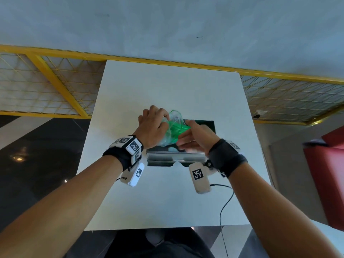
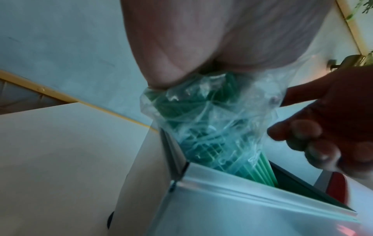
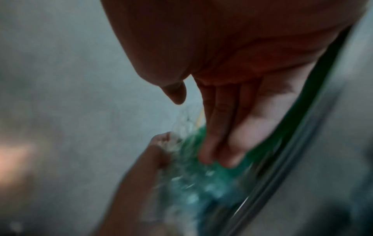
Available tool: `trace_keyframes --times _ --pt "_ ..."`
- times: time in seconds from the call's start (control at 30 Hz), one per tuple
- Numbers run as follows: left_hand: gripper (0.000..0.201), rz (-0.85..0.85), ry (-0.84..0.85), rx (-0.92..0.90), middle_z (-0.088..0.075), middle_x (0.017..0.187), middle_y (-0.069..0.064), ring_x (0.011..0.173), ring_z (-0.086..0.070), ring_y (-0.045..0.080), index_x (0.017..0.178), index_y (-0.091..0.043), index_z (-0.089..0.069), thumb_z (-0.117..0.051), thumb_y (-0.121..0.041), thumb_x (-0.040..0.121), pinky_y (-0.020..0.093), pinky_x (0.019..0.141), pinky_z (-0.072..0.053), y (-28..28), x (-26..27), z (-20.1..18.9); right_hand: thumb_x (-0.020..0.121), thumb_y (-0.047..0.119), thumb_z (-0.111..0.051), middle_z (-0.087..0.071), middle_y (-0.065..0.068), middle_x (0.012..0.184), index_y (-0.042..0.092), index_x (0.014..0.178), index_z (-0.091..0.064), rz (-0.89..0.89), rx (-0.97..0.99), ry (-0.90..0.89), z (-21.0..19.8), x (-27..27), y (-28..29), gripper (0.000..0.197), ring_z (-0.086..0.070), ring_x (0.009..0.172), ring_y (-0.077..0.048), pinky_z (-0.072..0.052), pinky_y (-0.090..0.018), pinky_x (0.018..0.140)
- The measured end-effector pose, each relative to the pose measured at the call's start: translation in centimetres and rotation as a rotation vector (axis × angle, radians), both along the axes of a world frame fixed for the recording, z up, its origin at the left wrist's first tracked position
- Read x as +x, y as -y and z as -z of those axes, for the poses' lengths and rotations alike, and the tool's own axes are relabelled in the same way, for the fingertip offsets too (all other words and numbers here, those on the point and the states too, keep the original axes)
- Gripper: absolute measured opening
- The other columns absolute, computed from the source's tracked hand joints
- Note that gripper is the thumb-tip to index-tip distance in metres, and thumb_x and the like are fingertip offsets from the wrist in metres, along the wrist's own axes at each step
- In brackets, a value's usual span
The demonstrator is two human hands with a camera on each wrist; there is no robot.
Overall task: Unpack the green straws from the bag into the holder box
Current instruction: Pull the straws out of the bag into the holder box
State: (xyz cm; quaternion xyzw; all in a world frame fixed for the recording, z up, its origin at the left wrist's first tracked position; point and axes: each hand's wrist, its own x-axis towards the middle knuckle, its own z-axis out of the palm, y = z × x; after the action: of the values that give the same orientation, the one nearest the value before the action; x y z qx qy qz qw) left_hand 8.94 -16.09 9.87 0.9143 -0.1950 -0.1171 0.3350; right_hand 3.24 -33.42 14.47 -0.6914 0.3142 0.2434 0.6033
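Over the box (image 1: 178, 155) on the counter (image 1: 167, 198), the left hand (image 1: 152, 125) grips the clear bag (image 2: 212, 127) of green straws (image 1: 176, 130), while the right hand (image 1: 197, 136) pinches the straws.

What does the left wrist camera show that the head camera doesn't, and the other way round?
Only the left wrist view shows the lower ends of the green straws poking out of the clear bag and dipping past the rim of the holder box.

Only the head view shows the whole white table, both forearms with tagged wrist bands, and a black cable.

Both show the left hand gripping the bag of straws above the box, with the right hand close beside it.
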Motion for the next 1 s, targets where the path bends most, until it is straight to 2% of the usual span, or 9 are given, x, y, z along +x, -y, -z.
trace_keyframes --times 0.07,0.13,0.23,0.37,0.6,0.73,0.8,0.9,1.0 --pt "0.033 -0.015 -0.011 0.011 -0.038 0.108 0.003 0.104 -0.037 0.026 0.106 -0.017 -0.051 -0.032 -0.029 0.081 0.043 0.095 -0.033 0.1 -0.1 0.0 0.099 0.035 -0.051 -0.072 -0.002 0.066 0.008 0.086 -0.073 -0.139 -0.452 0.265 0.2 0.6 1.3 0.036 -0.067 0.066 -0.020 -0.051 -0.031 0.066" --pt "0.032 -0.036 -0.029 0.027 -0.037 0.109 0.004 0.105 -0.038 0.028 0.104 -0.014 -0.047 -0.032 -0.029 0.080 0.044 0.095 -0.033 0.3 -0.2 0.1 0.094 0.017 -0.053 -0.071 -0.001 0.097 0.015 0.110 -0.070 -0.359 -0.721 0.460 0.7 0.8 2.0 0.023 -0.064 0.092 -0.020 -0.045 -0.027 0.082" --pt "0.039 -0.074 -0.026 0.065 -0.034 0.110 0.002 0.105 -0.038 0.028 0.100 -0.018 -0.038 -0.037 -0.049 0.076 0.041 0.091 -0.032 1.0 -0.6 0.2 0.087 0.003 -0.055 -0.049 -0.005 0.148 0.021 0.148 -0.044 -0.723 -0.665 0.453 2.2 0.5 2.1 0.064 -0.046 0.136 -0.023 -0.035 -0.032 0.110" --pt "0.052 -0.061 0.004 0.115 -0.035 0.108 0.002 0.099 -0.037 0.024 0.100 -0.020 -0.034 -0.048 -0.063 0.075 0.040 0.090 -0.033 1.4 -1.1 0.6 0.092 0.015 -0.062 -0.029 0.000 0.162 0.024 0.156 -0.028 -0.882 -0.613 0.484 4.3 0.1 1.2 0.073 -0.028 0.149 -0.022 -0.028 -0.039 0.120" --pt "0.050 -0.033 0.099 0.141 -0.036 0.105 0.007 0.098 -0.036 0.028 0.117 -0.015 -0.049 -0.022 -0.035 0.081 0.044 0.090 -0.036 0.6 -1.4 -0.8 0.093 0.033 -0.065 -0.027 -0.007 0.163 0.015 0.159 -0.017 -0.902 -0.803 0.471 6.4 0.3 1.6 0.084 -0.024 0.151 -0.027 -0.019 -0.043 0.123" --pt "0.043 -0.079 -0.301 -0.173 -0.041 0.093 0.001 0.104 -0.041 0.026 0.116 -0.025 -0.057 -0.030 -0.032 0.082 0.039 0.092 -0.032 0.3 -0.6 -1.8 0.080 0.032 -0.076 -0.041 -0.006 0.151 0.018 0.153 -0.030 -0.916 -0.820 0.475 6.6 1.3 1.4 0.087 -0.036 0.142 -0.026 -0.028 -0.042 0.120" --pt "0.043 -0.126 -0.456 -0.362 -0.045 0.081 0.002 0.086 -0.049 0.022 0.123 -0.025 -0.054 -0.039 -0.019 0.083 0.036 0.082 -0.039 -0.1 -0.1 -2.6 0.078 0.033 -0.076 -0.046 -0.005 0.146 0.019 0.148 -0.039 -0.941 -0.837 0.488 6.8 1.8 1.1 0.081 -0.042 0.137 -0.026 -0.034 -0.043 0.117" --pt "0.062 -0.111 -0.458 -0.291 -0.048 0.103 0.006 0.073 -0.052 0.014 0.145 -0.022 -0.034 -0.049 -0.002 0.088 0.027 0.062 -0.048 -1.2 0.6 -2.4 0.080 0.028 -0.077 -0.048 -0.007 0.143 0.016 0.146 -0.044 -0.922 -0.815 0.460 6.7 1.8 0.9 0.075 -0.045 0.133 -0.026 -0.035 -0.039 0.116" --pt "0.031 -0.122 -0.234 -0.120 -0.044 0.122 0.011 0.104 -0.055 0.023 0.117 -0.005 -0.055 -0.063 -0.006 0.087 0.032 0.094 -0.051 -2.0 1.2 -0.4 0.081 0.027 -0.076 -0.050 -0.008 0.139 0.014 0.145 -0.045 -0.906 -0.802 0.459 6.7 1.7 0.8 0.073 -0.048 0.128 -0.027 -0.037 -0.039 0.113"
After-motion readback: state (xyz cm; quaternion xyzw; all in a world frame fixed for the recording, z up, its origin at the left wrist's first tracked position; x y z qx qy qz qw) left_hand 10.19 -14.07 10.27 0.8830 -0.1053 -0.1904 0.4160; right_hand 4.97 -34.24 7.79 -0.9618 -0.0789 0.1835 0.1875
